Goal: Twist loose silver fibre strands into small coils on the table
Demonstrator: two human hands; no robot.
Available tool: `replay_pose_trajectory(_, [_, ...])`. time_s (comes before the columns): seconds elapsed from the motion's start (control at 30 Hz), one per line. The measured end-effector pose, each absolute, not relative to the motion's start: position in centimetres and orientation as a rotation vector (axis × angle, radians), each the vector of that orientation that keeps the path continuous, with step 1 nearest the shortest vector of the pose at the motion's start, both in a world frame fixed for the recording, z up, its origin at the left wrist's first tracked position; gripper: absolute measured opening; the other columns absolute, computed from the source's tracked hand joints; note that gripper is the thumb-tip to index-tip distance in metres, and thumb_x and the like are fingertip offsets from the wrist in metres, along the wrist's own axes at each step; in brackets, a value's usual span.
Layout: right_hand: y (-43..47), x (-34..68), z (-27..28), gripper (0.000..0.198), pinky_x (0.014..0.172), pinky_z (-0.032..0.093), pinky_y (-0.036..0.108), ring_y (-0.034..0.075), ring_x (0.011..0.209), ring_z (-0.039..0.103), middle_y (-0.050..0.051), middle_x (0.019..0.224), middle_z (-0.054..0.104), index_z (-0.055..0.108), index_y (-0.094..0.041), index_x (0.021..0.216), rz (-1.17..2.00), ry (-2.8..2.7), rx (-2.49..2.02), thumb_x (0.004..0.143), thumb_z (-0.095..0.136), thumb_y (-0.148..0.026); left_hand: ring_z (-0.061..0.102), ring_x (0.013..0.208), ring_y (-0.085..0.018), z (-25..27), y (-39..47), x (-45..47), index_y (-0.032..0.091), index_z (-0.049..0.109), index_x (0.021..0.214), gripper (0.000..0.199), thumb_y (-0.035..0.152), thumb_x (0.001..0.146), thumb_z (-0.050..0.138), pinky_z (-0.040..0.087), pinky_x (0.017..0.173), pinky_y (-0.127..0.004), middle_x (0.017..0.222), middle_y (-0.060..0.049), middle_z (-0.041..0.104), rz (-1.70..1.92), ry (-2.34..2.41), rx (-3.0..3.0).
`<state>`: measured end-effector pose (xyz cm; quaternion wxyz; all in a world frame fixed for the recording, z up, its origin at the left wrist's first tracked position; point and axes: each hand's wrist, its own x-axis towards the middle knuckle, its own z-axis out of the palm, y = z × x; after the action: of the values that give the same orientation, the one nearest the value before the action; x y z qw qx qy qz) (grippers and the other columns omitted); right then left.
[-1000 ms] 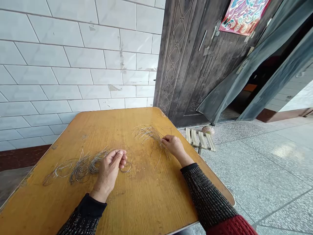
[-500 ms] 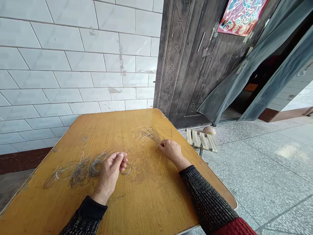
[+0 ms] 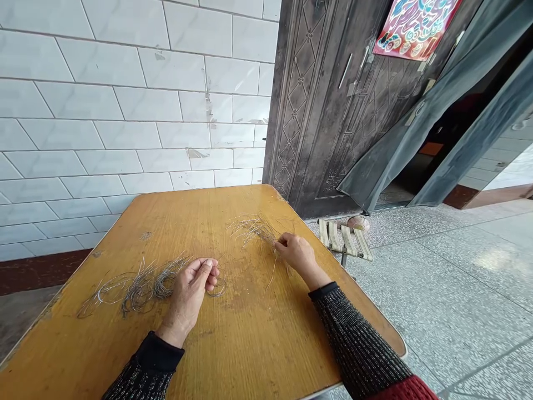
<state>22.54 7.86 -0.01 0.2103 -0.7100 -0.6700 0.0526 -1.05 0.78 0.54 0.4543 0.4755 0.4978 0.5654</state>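
My left hand (image 3: 192,294) is closed in a pinch above the table, thumb pressed to the forefinger. A small loop of thin wire (image 3: 220,288) hangs out beside its fingertips. Just left of this hand lie several coiled, tangled bundles of grey wire (image 3: 139,289). My right hand (image 3: 296,253) is closed at the near end of a loose spread of thin wires (image 3: 250,226), thumb and fingers together on the strands. One wire (image 3: 272,272) trails below these fingers toward the front. The fingertips partly hide the strands they hold.
The wooden table (image 3: 233,344) has rounded corners and stands against a white tiled wall (image 3: 125,105). A dark carved door (image 3: 310,128) and a grey curtain (image 3: 387,150) are behind it to the right. A strap-seat stool (image 3: 345,239) stands off the right edge.
My right hand has lifted slightly off the wire spread, its fingers a little more extended. The left hand keeps its pinch. The whole view has shifted slightly.
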Motion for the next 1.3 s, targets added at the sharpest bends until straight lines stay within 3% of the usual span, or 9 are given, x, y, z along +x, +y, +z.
replay_pose_trajectory(0.1, [7.3,21.5,0.0,0.022,0.056,0.033,0.023,0.017,0.074,0.06,0.006,0.083,0.066,0.063,-0.021,0.082,0.063,-1.924,-1.956,0.084,0.045,-0.034,0.049,0.053,-0.01,0.5,0.7,-1.0,0.013,0.061,0.073,0.024,0.038,0.071,0.059,0.039,0.045,-0.021,0.064,-0.001,0.057,1.398,1.224,1.166])
replay_pose_trajectory(0.27, [6.6,19.6,-0.3,0.027,0.062,0.039,0.028,0.022,0.075,0.062,0.013,0.08,0.066,0.063,-0.017,0.07,0.024,-2.083,-1.972,0.083,0.05,-0.038,0.049,0.052,-0.01,0.7,0.6,-0.9,0.014,0.061,0.074,0.024,0.038,0.072,0.058,0.039,0.045,-0.021,0.063,0.0,0.057,1.391,1.221,1.155])
replay_pose_trajectory(0.5, [6.9,19.3,-0.7,0.021,0.062,0.041,0.03,0.025,0.077,0.063,0.017,0.083,0.067,0.065,-0.015,0.072,0.035,-2.063,-2.047,0.081,0.047,-0.021,0.05,0.052,-0.01,0.6,0.6,-0.8,0.014,0.061,0.074,0.025,0.038,0.071,0.059,0.039,0.045,-0.021,0.063,-0.001,0.058,1.392,1.224,1.178])
replay_pose_trajectory(0.8, [7.2,21.2,0.4,0.019,0.054,0.036,0.023,0.018,0.067,0.06,0.009,0.07,0.066,0.062,-0.017,0.068,0.214,-1.772,-1.988,0.077,0.046,-0.024,0.05,0.052,-0.011,0.7,0.5,-0.7,0.014,0.061,0.073,0.027,0.04,0.069,0.059,0.039,0.045,-0.021,0.062,-0.001,0.057,1.382,1.237,1.16])
replay_pose_trajectory(1.03, [7.9,22.4,0.0,0.025,0.043,0.033,0.018,0.008,0.042,0.045,0.0,0.049,0.058,0.052,-0.017,0.05,0.543,-1.631,-1.704,0.072,0.042,-0.024,0.05,0.053,-0.011,0.6,0.6,-0.8,0.014,0.061,0.074,0.026,0.039,0.07,0.059,0.039,0.046,-0.021,0.064,-0.002,0.058,1.373,1.236,1.165])
replay_pose_trajectory(1.3, [7.4,22.2,0.7,0.024,0.039,0.028,0.018,0.007,0.038,0.036,-0.003,0.043,0.048,0.044,-0.018,0.05,0.666,-1.536,-1.465,0.071,0.046,-0.031,0.05,0.051,-0.011,0.7,0.5,-0.7,0.014,0.061,0.074,0.027,0.041,0.069,0.059,0.039,0.046,-0.022,0.063,-0.001,0.058,1.368,1.243,1.192])
